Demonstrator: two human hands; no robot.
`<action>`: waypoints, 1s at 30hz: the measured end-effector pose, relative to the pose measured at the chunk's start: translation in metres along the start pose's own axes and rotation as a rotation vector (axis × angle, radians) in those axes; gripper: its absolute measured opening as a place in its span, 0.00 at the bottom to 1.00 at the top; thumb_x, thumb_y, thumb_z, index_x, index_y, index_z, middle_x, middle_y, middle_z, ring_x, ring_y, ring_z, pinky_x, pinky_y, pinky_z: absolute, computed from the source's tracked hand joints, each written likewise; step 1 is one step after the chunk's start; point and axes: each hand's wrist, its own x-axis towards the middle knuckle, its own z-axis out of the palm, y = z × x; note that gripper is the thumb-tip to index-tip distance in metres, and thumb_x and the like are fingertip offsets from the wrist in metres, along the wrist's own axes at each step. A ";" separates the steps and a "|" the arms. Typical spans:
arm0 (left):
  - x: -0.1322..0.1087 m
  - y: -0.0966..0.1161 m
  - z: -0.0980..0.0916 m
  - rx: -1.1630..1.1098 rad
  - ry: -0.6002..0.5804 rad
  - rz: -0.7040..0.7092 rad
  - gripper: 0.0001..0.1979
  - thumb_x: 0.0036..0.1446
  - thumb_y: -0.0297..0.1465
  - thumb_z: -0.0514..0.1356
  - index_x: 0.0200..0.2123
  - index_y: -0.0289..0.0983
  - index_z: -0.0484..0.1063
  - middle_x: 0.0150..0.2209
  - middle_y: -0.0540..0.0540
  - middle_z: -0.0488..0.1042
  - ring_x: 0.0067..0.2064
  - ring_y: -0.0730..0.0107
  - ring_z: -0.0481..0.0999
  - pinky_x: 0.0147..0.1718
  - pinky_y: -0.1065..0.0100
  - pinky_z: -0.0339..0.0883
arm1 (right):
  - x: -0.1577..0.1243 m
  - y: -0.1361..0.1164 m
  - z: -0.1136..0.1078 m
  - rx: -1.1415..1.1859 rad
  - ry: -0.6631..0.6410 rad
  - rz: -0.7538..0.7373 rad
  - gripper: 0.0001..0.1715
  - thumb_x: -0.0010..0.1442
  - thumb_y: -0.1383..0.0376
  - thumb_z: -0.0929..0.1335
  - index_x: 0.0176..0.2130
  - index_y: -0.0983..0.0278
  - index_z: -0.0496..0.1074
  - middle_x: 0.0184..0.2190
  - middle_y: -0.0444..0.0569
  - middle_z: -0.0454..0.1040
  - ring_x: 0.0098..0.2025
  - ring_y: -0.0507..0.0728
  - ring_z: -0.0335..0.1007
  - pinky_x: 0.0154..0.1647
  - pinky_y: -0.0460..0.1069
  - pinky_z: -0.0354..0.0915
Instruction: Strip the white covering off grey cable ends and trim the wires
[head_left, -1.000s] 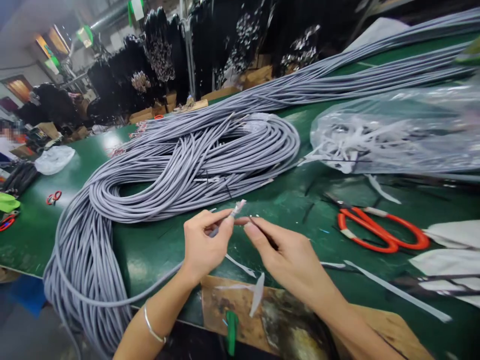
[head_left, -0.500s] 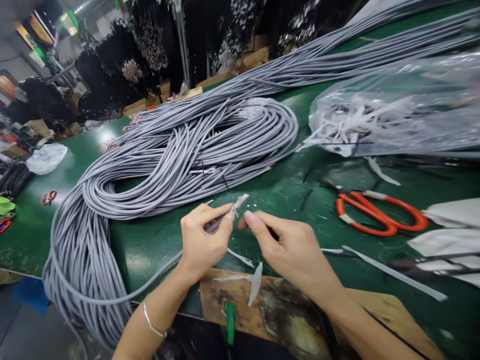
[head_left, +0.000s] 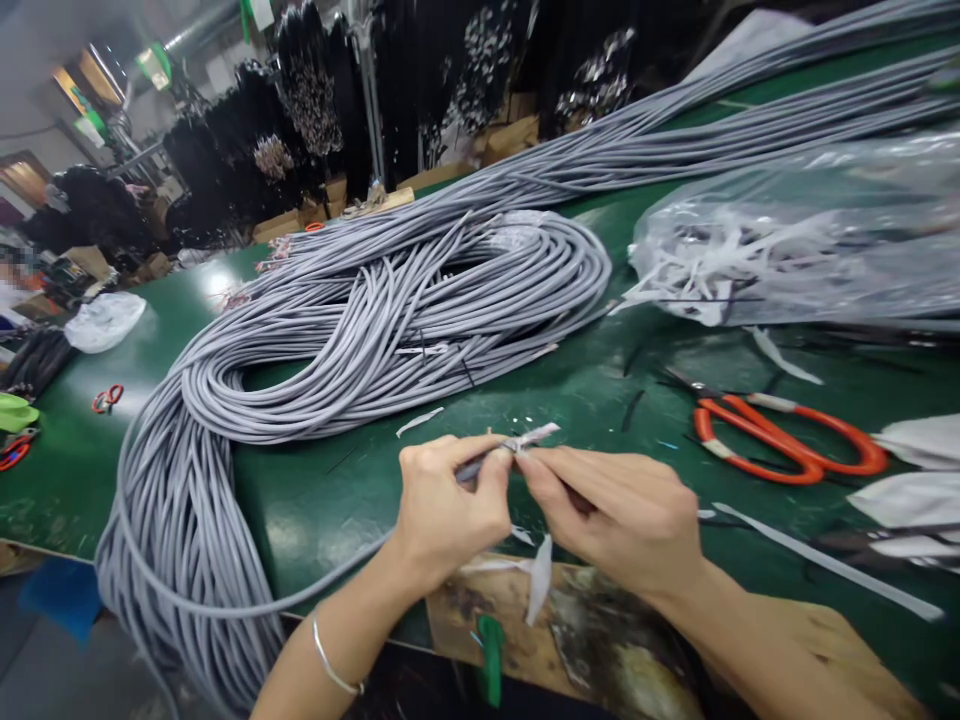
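My left hand (head_left: 450, 505) is closed around a grey cable (head_left: 330, 585) close to its end, with thumb and forefinger pinching it. Past those fingertips sticks out the stripped end (head_left: 538, 434), pale and frayed-looking. My right hand (head_left: 626, 510) pinches at the base of this stripped part, its fingertips almost touching the left thumb; the fine strands between them are mostly hidden. From the left hand the cable curves down and left to a large bundle of grey cables (head_left: 390, 310) looped across the table.
Orange-handled scissors (head_left: 780, 440) lie at the right, below a clear plastic bag (head_left: 810, 240) of white strips. White strips (head_left: 825, 560) and dark scraps are scattered on the green table (head_left: 337, 480). A wooden board (head_left: 465, 605) with a green-handled tool (head_left: 490, 660) is at the near edge.
My right hand has closed in on the cable end, from slightly apart to touching beside the left thumb. The stripped end now points more to the right. The view has shifted slightly.
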 end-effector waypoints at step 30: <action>0.020 -0.008 -0.010 -0.896 -0.226 -0.417 0.27 0.40 0.48 0.64 0.32 0.28 0.74 0.14 0.61 0.46 0.14 0.88 0.41 0.11 0.79 0.34 | 0.006 -0.010 0.009 0.301 -0.068 0.566 0.22 0.57 0.62 0.61 0.15 0.65 0.65 0.10 0.38 0.51 0.12 0.45 0.46 0.14 0.43 0.46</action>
